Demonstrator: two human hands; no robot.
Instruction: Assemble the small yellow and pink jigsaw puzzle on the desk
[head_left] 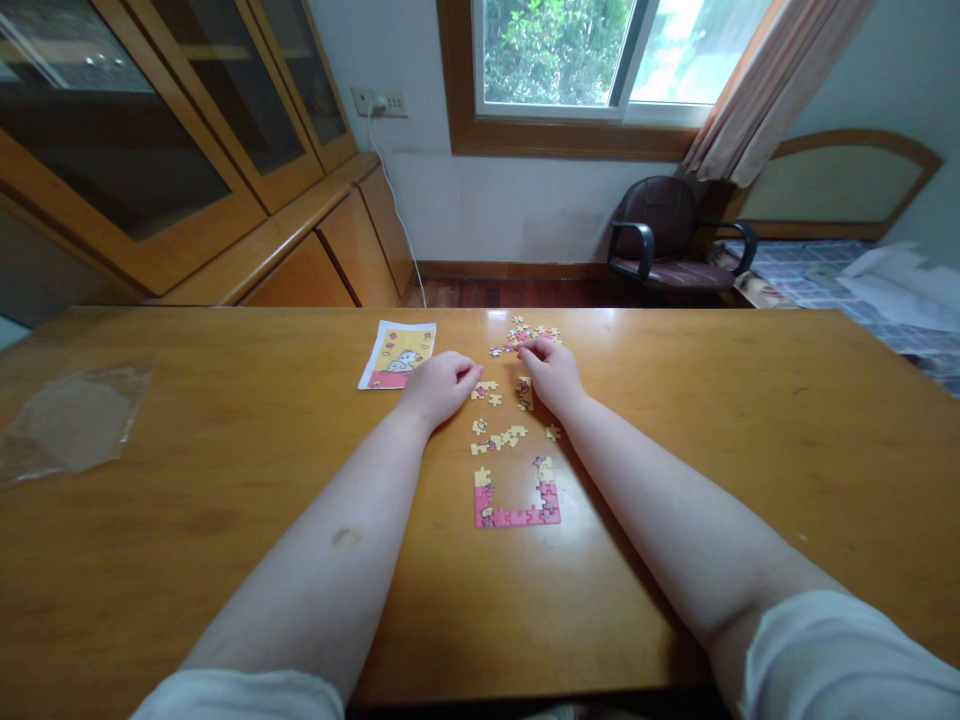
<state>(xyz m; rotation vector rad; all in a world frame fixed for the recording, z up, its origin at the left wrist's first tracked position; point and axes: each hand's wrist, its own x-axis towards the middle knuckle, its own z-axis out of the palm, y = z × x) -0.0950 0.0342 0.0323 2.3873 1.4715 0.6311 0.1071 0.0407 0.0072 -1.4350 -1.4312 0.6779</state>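
Observation:
My left hand point(441, 388) is closed with its fingertips pressed together, beside a few yellow jigsaw pieces point(489, 387); anything in it is hidden. My right hand point(553, 372) reaches to the near edge of a pile of loose jigsaw pieces point(541, 334), its fingers pinched at a small pink jigsaw piece point(511, 347). Just below that hand lies a joined yellow strip of puzzle point(524, 393) with dark drawing on it. Nearer me, a partly joined puzzle frame point(517, 518), pink along the bottom with yellow at its upper ends, lies flat. Yellow pieces point(499, 440) are scattered above it.
A printed picture sheet point(397, 355) lies beyond my left wrist, partly covered by it. A clear plastic bag point(79, 415) rests at the table's left. Past the wooden table point(720, 400) stand a cabinet point(285, 250), an armchair point(664, 230) and a bed point(832, 290).

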